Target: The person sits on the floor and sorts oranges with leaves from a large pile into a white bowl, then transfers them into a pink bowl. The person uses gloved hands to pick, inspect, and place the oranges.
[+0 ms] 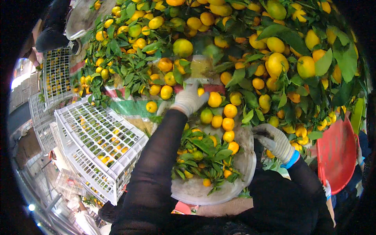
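Observation:
My left hand [189, 100], in a pale knitted glove, reaches over the fruit pile with its thumb apart from its blurred fingers. A small mandarin [201, 91] shows between thumb and fingers, not plainly held. Just right of the thumb lies a larger orange mandarin [215, 99]. Below is a worn whitish basin [211, 195], containing leafy sprigs [205, 149] and a row of loose mandarins [228, 124]. My right hand [273, 141], in a soiled striped glove with a blue cuff, has its fingers curled at the basin's right rim. Its fingertips are partly hidden.
A large heap of leafy citrus [276, 64] spreads beyond my hands. White slatted crates [100, 129] with fruit stand at left, another crate [57, 76] behind. A red basin [336, 155] is at right, a gloved hand [327, 189] beside it. Another person's dark-clothed leg [53, 38] appears upper left.

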`<action>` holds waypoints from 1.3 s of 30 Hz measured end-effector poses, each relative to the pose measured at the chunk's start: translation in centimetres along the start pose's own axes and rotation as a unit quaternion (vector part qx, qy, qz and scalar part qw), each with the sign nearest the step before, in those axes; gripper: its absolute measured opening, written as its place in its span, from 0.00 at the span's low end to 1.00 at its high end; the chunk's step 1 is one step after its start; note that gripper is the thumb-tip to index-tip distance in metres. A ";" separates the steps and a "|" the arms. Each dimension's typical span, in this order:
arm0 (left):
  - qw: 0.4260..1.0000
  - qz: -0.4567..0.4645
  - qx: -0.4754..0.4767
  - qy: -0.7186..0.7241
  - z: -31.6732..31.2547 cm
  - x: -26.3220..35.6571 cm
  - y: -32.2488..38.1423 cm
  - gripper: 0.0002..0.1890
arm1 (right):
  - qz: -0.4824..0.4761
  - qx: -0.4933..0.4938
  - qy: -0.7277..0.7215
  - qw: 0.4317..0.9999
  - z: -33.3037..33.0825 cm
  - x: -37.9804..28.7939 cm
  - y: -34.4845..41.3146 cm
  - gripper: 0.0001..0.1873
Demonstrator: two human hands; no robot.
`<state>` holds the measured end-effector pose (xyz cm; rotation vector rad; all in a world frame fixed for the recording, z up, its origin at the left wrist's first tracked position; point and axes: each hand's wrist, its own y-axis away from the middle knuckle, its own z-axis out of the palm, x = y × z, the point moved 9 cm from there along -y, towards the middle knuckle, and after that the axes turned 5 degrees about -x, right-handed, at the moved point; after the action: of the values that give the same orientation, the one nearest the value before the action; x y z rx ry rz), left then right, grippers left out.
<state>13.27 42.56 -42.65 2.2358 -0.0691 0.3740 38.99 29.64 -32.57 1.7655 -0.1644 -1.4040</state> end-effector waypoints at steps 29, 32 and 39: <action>0.994 0.064 0.084 0.011 0.2 5.7 0.8 0.29 | 0.082 -0.107 -0.447 0.884 2.8 4.8 0.0 0.32; 0.989 0.100 0.112 0.009 1.8 5.1 7.8 0.31 | 0.082 -0.170 -0.396 0.899 3.3 1.7 -0.5 0.42; 0.948 0.294 0.004 0.121 2.1 15.5 17.7 0.47 | 0.047 -0.254 -0.333 0.907 6.2 1.0 -0.6 0.47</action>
<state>25.50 30.80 -26.21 2.1227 -0.6115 0.9651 33.84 26.13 -33.74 0.8016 -0.2160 -1.7399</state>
